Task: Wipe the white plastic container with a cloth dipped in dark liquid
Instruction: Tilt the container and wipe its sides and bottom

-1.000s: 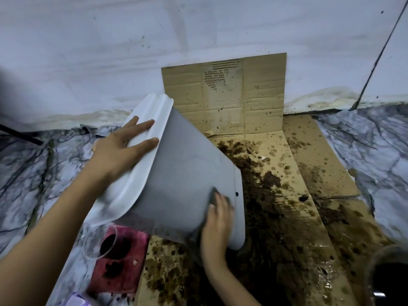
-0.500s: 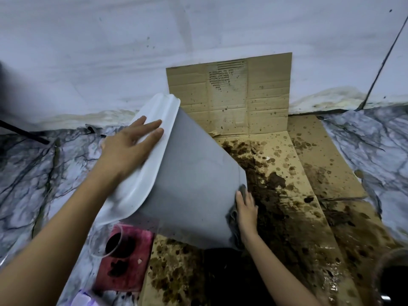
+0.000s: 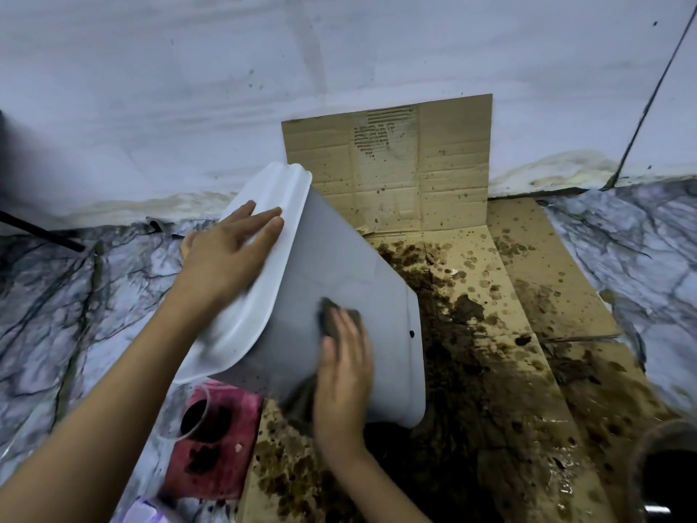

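While print on the upright cardboard flap (image 3: 388, 164) is too blurred to read, no other writing shows. White plastic container (image 3: 339, 296) sits tilted on its side over the stained cardboard sheet (image 3: 490, 371), rim up-left, base edge down-right, one dark dot near that edge. Left hand (image 3: 226, 258) lies flat on the rim, fingers straight, pressing, not curled around it. Right hand (image 3: 343, 371) presses a dark cloth (image 3: 332, 318) against the container's grey side wall, fingers fairly straight over it; blurred, cloth sticks out above the fingertips and trails below the palm. Clear plastic cup (image 3: 192, 413) with dark liquid inside stands on a red stained pad (image 3: 215, 454), just under the container's low rim. Another round vessel (image 3: 667, 473) with dark contents is cut off at the bottom right corner. Cardboard is wet with brown splatter, heaviest next to the container's base. Marbled floor (image 3: 75, 315) shows both sides of the cardboard; wall (image 3: 188, 88) close behind, thin dark cable (image 3: 648, 92) running down it at right.
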`<state>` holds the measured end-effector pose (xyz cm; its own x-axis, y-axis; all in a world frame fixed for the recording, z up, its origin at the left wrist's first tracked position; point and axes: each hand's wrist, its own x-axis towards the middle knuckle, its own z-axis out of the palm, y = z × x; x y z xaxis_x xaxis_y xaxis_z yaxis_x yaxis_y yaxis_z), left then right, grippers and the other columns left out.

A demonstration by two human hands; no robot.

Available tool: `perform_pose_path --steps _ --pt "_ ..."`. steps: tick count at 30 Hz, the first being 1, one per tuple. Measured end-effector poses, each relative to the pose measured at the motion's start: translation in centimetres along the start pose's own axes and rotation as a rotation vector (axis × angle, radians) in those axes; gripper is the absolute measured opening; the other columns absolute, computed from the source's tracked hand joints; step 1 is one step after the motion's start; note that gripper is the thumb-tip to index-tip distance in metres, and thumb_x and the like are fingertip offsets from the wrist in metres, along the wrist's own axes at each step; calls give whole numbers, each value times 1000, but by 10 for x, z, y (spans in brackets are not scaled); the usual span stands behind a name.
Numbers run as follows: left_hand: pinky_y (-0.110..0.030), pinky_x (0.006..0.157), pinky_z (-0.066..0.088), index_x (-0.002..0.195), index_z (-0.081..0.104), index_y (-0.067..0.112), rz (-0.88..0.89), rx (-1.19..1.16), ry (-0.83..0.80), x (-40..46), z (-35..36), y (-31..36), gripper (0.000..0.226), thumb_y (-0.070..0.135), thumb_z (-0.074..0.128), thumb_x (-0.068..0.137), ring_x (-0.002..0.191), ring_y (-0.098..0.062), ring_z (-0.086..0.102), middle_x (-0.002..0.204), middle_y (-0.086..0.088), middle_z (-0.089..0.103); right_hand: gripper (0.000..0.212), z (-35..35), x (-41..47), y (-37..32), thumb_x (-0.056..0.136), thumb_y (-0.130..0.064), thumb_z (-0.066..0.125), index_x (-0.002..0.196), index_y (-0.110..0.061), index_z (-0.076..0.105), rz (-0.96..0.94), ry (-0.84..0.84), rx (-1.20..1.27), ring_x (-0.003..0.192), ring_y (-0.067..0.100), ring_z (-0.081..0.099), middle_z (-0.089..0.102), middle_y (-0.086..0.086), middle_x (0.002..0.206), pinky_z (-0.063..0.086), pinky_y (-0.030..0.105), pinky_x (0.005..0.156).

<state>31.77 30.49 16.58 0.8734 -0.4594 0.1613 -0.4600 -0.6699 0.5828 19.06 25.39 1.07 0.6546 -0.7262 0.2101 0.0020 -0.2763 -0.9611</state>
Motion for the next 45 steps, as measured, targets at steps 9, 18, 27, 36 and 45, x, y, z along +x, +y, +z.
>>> perform_pose_path --steps 9,18,27,36,45 --pt "-50 117 10 117 61 48 -1 8 14 0 18 42 33 58 41 93 140 -9 31 150 10 38 36 -63 19 112 102 -25 37 130 -9 54 806 308 35 119 28 51 55 10 129 41 41 100" --pt "-59 111 -8 139 45 28 140 283 -89 -19 92 133 52 49 18 100 144 -20 19 156 1 28 39 -114 52 22 100 -32 42 137 -20 46 678 116 577 117 20 54 55 -2 131 47 43 98" --pt "-40 111 -7 146 32 26 209 72 -89 -50 52 135 49 43 22 101 137 -18 35 145 3 46 25 -171 54 -86 99 -32 42 116 -26 59 257 221 465 112 13 57 61 -2 124 45 37 100" --pt "-39 117 3 150 6 36 263 42 -174 -127 40 28 60 58 19 96 143 -3 -12 156 20 -7 47 -125 65 -114 94 -36 52 132 -10 42 -217 14 -420 129 21 41 37 5 144 37 29 104" --pt "-40 118 6 150 3 37 282 54 -80 -93 49 38 67 60 6 88 144 0 -9 157 22 -3 36 -129 157 -110 99 -33 36 121 -15 58 -52 -267 -563 121 22 49 54 3 129 39 39 100"
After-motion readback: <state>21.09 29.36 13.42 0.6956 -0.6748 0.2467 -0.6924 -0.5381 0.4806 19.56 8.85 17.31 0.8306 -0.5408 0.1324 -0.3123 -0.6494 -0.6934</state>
